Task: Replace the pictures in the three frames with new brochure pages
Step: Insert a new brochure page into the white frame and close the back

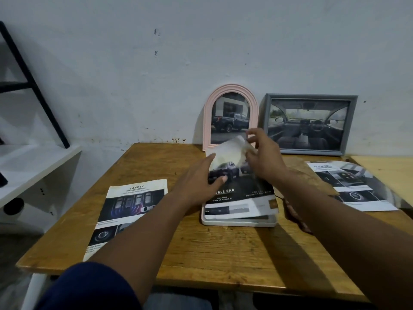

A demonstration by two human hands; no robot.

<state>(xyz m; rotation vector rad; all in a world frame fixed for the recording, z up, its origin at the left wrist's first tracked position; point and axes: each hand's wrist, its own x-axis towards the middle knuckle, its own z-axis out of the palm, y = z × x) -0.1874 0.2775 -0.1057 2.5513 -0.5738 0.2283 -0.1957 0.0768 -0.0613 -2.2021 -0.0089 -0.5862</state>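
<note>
A white frame (240, 223) lies flat in the middle of the wooden table (223, 253). A brochure page with trucks (241, 198) lies on top of it. My left hand (201, 182) presses flat on the page's left side. My right hand (263, 155) pinches the page's far edge, which is curled up and blurred. A pink arched frame (230, 115) with a truck picture and a grey frame (309, 124) with a car-interior picture lean against the wall behind.
A "Safety" brochure page (127, 211) lies at the left of the table. Another page (350, 186) lies at the right, partly over a second table (388, 173). A white shelf with a black ladder frame (33, 86) stands at the left.
</note>
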